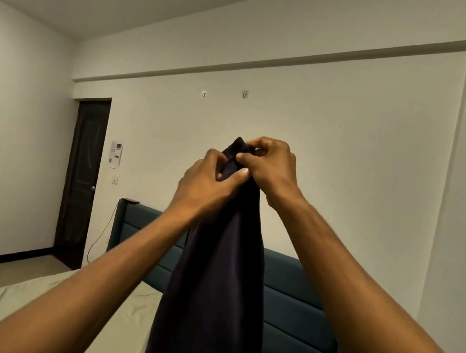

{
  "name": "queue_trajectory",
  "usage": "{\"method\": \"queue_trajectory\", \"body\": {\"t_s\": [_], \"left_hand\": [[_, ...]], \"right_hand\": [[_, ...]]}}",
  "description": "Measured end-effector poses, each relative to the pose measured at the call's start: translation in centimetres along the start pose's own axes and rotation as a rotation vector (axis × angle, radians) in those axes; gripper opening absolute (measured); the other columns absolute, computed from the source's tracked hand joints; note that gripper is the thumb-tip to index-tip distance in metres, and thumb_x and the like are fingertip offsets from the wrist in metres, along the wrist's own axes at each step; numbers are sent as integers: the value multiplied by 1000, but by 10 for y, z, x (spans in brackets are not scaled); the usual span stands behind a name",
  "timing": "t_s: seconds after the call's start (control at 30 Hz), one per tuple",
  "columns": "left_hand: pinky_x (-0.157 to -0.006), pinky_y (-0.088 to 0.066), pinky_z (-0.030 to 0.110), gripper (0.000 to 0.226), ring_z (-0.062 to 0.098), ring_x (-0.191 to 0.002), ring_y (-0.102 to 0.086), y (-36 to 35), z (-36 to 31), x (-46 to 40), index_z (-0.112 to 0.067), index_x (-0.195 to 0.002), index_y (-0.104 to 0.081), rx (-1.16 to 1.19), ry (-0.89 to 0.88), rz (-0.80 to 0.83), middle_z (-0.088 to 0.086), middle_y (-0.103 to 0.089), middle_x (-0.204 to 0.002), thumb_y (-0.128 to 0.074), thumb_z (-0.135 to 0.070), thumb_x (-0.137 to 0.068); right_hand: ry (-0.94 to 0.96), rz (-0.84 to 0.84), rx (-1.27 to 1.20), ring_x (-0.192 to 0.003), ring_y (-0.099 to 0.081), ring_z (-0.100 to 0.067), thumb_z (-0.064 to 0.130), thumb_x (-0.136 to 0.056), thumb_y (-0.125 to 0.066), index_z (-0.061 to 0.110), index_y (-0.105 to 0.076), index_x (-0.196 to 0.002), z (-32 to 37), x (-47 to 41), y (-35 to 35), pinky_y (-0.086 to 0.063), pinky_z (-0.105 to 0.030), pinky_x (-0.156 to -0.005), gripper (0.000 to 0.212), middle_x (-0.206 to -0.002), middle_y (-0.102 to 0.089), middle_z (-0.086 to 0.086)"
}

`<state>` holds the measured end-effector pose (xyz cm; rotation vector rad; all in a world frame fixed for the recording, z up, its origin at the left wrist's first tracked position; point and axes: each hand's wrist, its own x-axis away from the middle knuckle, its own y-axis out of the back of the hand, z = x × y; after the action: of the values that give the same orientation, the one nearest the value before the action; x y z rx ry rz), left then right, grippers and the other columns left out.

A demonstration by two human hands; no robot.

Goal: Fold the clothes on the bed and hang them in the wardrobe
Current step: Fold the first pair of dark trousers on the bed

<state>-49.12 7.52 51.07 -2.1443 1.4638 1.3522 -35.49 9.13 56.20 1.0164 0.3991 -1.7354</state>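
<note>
**Garment held up by both hands over the bed**

Fingers (242, 175) of the left hand (209, 184) were curled, the thumb pressed against the top edge of a dark garment (218, 281) and pinching the cloth. The right hand (273, 167) sat just beside it, touching or nearly touching it, with its own fingers bent round the same bunched top edge, thumb and forefinger nipping a fold. Both hands were raised in front of the camera, bare forearms reaching up from the lower corners of the view.

The garment hung straight down from that grip in a long, narrow, gathered column, widening toward the bottom edge of the view, where it ran out of sight. What kind of clothing it was could not be told.

Below and behind it lay the bed (6, 308), covered with a pale sheet, with a teal padded headboard (296, 308) against the wall. A small dark object rested on the headboard's left end, and a thin cable hung beside it. A dark door (81, 180) stood closed in the far wall, with a paper notice (115, 155) and a switch just right of it. Two small hooks (244, 94) were fixed higher up the wall.
</note>
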Motion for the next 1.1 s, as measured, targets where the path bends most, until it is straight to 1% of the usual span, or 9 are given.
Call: {"method": "queue_trajectory", "body": {"t_s": [0.1,0.2,0.27,0.53,0.67,0.77,0.87,1.0,1.1], "left_hand": [[-92,-52,36,61,17,-108,-58,-4,-17,-3,-24,-136,-49,86,34,102,-2,-58,-120,-56,-65,-90],[-92,-56,37,52,12,-105,-63,-3,-22,-9,-26,-130,-57,178,17,77,-7,-65,-116,-59,-60,-91],[-91,-57,39,49,11,-102,-66,-2,-24,-14,-26,-127,-61,201,-1,72,-7,-68,-113,-62,-57,-89],[-87,-57,37,40,18,-101,-65,-8,-32,-18,-18,-124,-57,166,86,133,1,-64,-112,-66,-39,-90],[-89,-54,43,35,23,-99,-62,-15,-29,-20,-15,-121,-56,90,189,110,7,-63,-112,-51,-36,-94],[-83,-53,40,33,27,-96,-62,-18,-30,-22,-15,-114,-61,1,205,48,8,-64,-108,-42,-36,-96],[-88,-52,42,33,32,-100,-61,-16,-32,-25,-15,-113,-64,-55,192,11,10,-66,-108,-42,-31,-96],[-89,-56,44,31,35,-97,-64,6,-18,-33,-16,-103,-69,23,318,-74,12,-69,-107,-46,-25,-83],[-94,-54,45,41,37,-104,-63,37,3,-43,-9,-116,-64,71,454,-234,17,-66,-117,-42,-20,-84]], "right_hand": [[-153,30,-257,-86,-73,-19,17,-79,-83,16,-70,-83,5,-1,4,-61,-40,-84,13,-89,-74,-4],[-153,66,-342,-85,-74,-24,29,-87,-76,12,-74,-83,6,-1,7,-60,-46,-85,17,-85,-76,-6],[-147,62,-364,-85,-75,-24,30,-89,-74,11,-75,-84,7,0,8,-60,-46,-85,19,-85,-76,-7],[-261,133,-477,-74,-71,-16,11,-96,-64,9,-71,-87,6,10,19,-62,-30,-70,12,-87,-74,-10],[-318,178,-511,-68,-72,-14,4,-98,-59,4,-72,-98,2,14,18,-59,-24,-62,14,-88,-74,-11],[-306,142,-496,-71,-71,-17,2,-98,-58,6,-73,-97,0,14,12,-61,-28,-66,16,-90,-74,-12],[-306,100,-485,-76,-70,-23,2,-98,-56,10,-73,-88,-2,11,7,-61,-36,-72,21,-91,-73,-13],[-339,-1,-407,-86,-68,-27,3,-99,-51,17,-69,-80,-12,1,13,-59,-42,-77,30,-93,-70,-8],[-374,-148,-353,-98,-67,-29,5,-99,-45,21,-65,-81,-28,-9,33,-59,-47,-86,31,-105,-69,-9]]}}
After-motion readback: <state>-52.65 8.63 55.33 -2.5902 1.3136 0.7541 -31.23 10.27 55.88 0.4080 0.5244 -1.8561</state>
